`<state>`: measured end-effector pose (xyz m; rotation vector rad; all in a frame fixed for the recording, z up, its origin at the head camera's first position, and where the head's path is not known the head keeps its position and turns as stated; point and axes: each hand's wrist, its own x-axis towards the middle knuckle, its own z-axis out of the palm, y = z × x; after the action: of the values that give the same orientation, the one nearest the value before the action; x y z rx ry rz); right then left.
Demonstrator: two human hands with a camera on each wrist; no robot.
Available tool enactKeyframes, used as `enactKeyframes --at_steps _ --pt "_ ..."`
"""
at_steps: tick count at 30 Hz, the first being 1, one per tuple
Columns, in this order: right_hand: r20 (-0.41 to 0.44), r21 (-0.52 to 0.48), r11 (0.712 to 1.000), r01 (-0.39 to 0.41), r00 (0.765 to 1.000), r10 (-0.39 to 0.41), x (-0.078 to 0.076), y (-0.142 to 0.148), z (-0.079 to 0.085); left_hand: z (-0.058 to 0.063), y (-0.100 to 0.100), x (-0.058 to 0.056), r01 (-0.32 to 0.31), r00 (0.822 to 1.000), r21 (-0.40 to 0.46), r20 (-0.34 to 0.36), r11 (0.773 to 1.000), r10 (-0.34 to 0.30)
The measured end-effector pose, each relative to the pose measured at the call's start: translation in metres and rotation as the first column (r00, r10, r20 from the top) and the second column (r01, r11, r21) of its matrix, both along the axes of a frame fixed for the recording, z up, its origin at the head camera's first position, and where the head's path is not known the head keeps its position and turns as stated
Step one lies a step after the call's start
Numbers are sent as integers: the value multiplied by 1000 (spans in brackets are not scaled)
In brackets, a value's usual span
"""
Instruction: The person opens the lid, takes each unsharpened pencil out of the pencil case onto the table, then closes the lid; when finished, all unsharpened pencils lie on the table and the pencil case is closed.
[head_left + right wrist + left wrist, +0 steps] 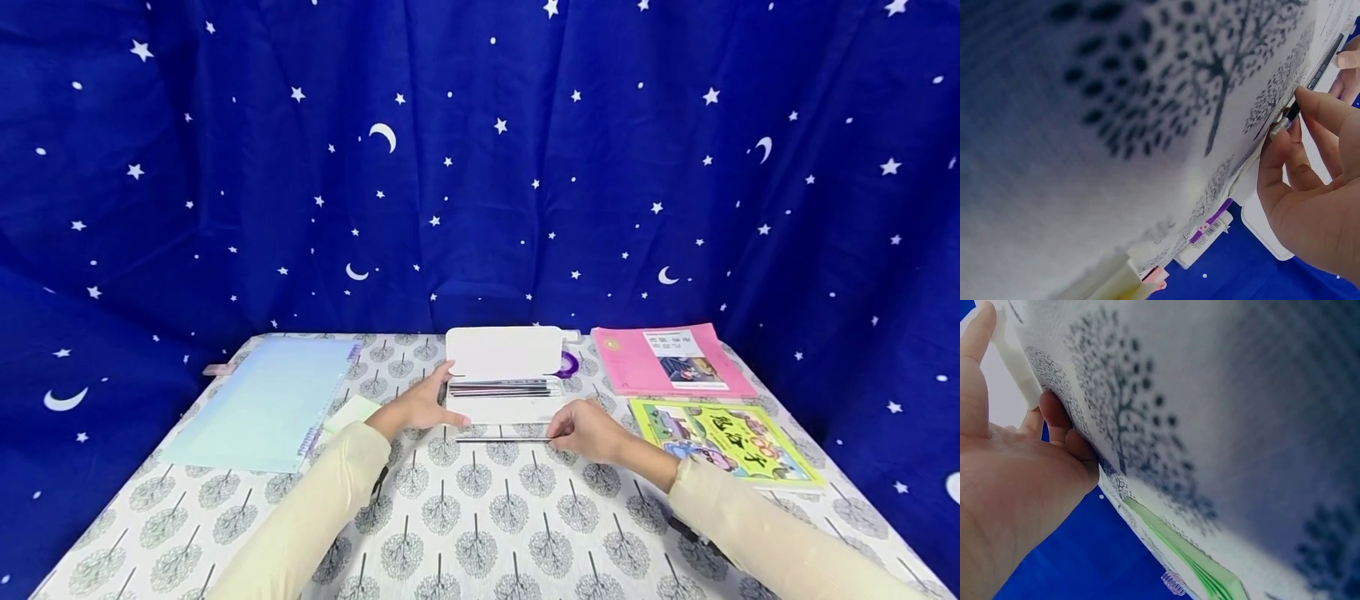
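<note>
A white pencil case point(510, 411) lies with its lid raised at the back, and several pencils point(504, 388) rest inside it. Around the left end of the case spreads my left hand point(423, 406), thumb at the front edge and fingers by the hinge side. Just in front of the case, my right hand point(576, 428) pinches a slim dark pencil point(502, 439) by its right end. In the right wrist view, thumb and fingertips close on the silvery end of this pencil point(1316, 80), whose length points toward the left hand.
On the left lies a pale blue notebook point(262, 404), with a light green pad point(351, 413) beside it. A purple ring-shaped item point(570, 364) sits behind the case. To the right are a pink book point(630, 358) and a yellow-green illustrated book point(780, 450).
</note>
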<state>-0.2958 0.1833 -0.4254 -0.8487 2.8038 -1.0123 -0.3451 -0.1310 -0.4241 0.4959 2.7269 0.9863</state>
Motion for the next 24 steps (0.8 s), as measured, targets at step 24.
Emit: enactKeyframes --at_steps 24 --pt "-14 79 996 -35 999 36 0 4 9 -3 0 -2 0 1000 -6 -10 1000 0"
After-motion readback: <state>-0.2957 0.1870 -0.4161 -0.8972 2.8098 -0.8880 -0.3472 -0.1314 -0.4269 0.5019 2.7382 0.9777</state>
